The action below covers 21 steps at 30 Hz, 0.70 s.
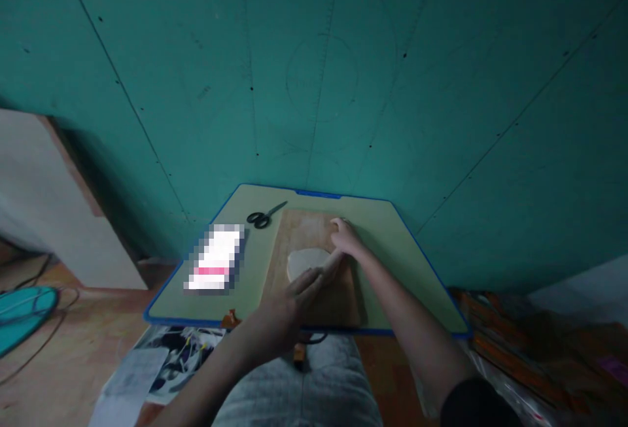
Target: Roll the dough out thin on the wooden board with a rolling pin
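A pale rolling pin (pixel 330 265) lies slantwise over a flattened white piece of dough (pixel 305 262) on a wooden board (pixel 314 225). At its far right end, my right hand (pixel 346 239) is closed round it near the board's right edge. My left hand (pixel 289 306) reaches over the board's near left part, its fingers together on the pin's nearer end. Its palm hides that end and some of the dough. Black-handled scissors (pixel 265 218) rest at the board's upper left, apart from both hands.
The board lies on a small pale-green table (pixel 387 231) with a blue rim, set against a green wall (pixel 314 87). A blurred-out white rectangle (pixel 216 258) is at the left. A white panel (pixel 63 211) leans farther left; orange-brown bundles (pixel 510 342) sit on the right.
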### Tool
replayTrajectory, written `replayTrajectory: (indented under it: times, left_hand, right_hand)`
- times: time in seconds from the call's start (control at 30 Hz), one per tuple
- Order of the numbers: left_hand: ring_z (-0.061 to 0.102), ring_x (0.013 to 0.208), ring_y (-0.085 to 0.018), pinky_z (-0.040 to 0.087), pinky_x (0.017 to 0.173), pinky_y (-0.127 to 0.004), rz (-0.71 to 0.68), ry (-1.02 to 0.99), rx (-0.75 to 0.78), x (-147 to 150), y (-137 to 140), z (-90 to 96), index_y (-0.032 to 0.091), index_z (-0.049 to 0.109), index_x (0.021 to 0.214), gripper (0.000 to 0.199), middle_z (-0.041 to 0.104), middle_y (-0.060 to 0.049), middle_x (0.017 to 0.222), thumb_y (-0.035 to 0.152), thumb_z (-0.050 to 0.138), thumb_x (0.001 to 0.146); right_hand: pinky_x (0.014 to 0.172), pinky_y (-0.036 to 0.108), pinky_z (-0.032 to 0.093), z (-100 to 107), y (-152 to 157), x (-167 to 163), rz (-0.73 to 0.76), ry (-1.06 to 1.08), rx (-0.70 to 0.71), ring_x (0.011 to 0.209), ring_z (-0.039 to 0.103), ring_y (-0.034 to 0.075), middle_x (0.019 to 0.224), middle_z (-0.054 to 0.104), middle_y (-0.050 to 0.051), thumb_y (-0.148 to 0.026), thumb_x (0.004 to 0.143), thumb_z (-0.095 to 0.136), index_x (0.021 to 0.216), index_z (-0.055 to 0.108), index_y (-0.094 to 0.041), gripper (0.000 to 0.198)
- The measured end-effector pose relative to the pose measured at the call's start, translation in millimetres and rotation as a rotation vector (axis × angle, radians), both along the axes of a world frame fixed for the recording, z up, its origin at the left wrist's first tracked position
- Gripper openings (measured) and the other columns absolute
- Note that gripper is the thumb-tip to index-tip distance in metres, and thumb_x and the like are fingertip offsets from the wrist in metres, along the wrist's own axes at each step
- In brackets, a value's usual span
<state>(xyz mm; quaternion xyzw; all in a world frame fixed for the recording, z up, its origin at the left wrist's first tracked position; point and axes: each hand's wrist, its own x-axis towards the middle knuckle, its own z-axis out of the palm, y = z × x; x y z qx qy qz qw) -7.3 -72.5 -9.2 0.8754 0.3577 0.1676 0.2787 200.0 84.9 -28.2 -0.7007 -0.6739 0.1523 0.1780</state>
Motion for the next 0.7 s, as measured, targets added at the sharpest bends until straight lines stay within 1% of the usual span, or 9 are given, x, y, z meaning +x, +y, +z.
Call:
replayTrajectory:
  times: [0.07,0.13,0.23,0.3,0.37,0.43,0.53,0.7]
  left_hand:
    - [0.029,0.144,-0.029,0.040,0.112,-0.047,0.049,0.052,0.038,-2.3,-8.0,-9.6,0.031,-0.002,0.156,0.106,0.015,-0.010,0.162,-0.009,0.045,0.069]
    - [0.023,0.147,-0.027,0.038,0.114,-0.047,0.084,0.087,0.119,-1.8,-17.4,-20.5,0.029,-0.006,0.155,0.107,0.012,-0.010,0.163,-0.012,0.039,0.067]
    - [0.015,0.148,-0.026,0.036,0.115,-0.047,0.102,0.110,0.240,3.8,-32.2,-34.8,0.026,-0.009,0.155,0.103,0.008,-0.010,0.163,-0.012,0.034,0.069]
    - [0.011,0.149,-0.026,0.036,0.115,-0.048,0.097,0.114,0.282,9.1,-39.4,-38.9,0.023,-0.010,0.155,0.101,0.007,-0.011,0.163,-0.011,0.034,0.071]
    - [0.009,0.149,-0.026,0.036,0.115,-0.048,0.074,0.106,0.292,14.2,-42.6,-37.1,0.023,-0.009,0.155,0.100,0.009,-0.011,0.162,-0.011,0.034,0.072]
    - [0.008,0.149,-0.025,0.034,0.116,-0.048,0.043,0.095,0.266,18.5,-42.0,-31.5,0.023,-0.006,0.156,0.099,0.010,-0.010,0.162,-0.010,0.034,0.071]
    - [0.005,0.150,-0.024,0.032,0.117,-0.050,0.008,0.086,0.215,24.5,-38.4,-25.2,0.020,0.004,0.156,0.098,0.012,-0.009,0.162,-0.010,0.035,0.068]
    - [-0.001,0.150,-0.027,0.026,0.119,-0.053,-0.030,0.079,0.219,39.4,-37.6,-29.9,0.010,0.022,0.152,0.088,0.019,-0.013,0.161,-0.005,0.039,0.068]
  right_hand:
    - [0.100,0.035,0.040,6.3,-1.5,-11.9,-0.035,-0.030,0.004,0.121,0.052,0.024,0.127,0.059,0.010,-0.018,0.080,0.049,0.120,0.060,-0.022,0.042]
    - [0.104,0.042,0.035,14.2,-4.5,-24.3,-0.053,-0.100,-0.002,0.125,0.048,0.027,0.132,0.057,0.011,-0.026,0.085,0.047,0.121,0.059,-0.022,0.038]
    - [0.105,0.049,0.032,23.8,-8.8,-41.0,-0.063,-0.150,-0.048,0.126,0.046,0.030,0.133,0.055,0.013,-0.033,0.090,0.040,0.119,0.059,-0.020,0.037]
    - [0.106,0.050,0.029,25.9,-10.6,-47.7,-0.049,-0.176,-0.030,0.128,0.044,0.030,0.135,0.054,0.015,-0.034,0.091,0.038,0.118,0.060,-0.019,0.037]
    - [0.107,0.050,0.028,24.5,-11.7,-49.1,-0.021,-0.201,0.011,0.129,0.042,0.030,0.134,0.054,0.015,-0.035,0.092,0.040,0.116,0.061,-0.019,0.036]
    - [0.106,0.048,0.029,21.1,-12.4,-45.7,0.012,-0.205,0.035,0.127,0.043,0.030,0.131,0.056,0.014,-0.036,0.091,0.042,0.113,0.062,-0.020,0.033]
    - [0.106,0.046,0.031,16.2,-13.6,-35.6,0.057,-0.185,0.048,0.125,0.044,0.028,0.130,0.056,0.012,-0.034,0.091,0.044,0.113,0.062,-0.022,0.030]
    - [0.109,0.045,0.029,10.9,-16.8,-20.0,0.101,-0.127,0.028,0.128,0.042,0.027,0.138,0.051,0.009,-0.031,0.091,0.045,0.122,0.060,-0.025,0.035]
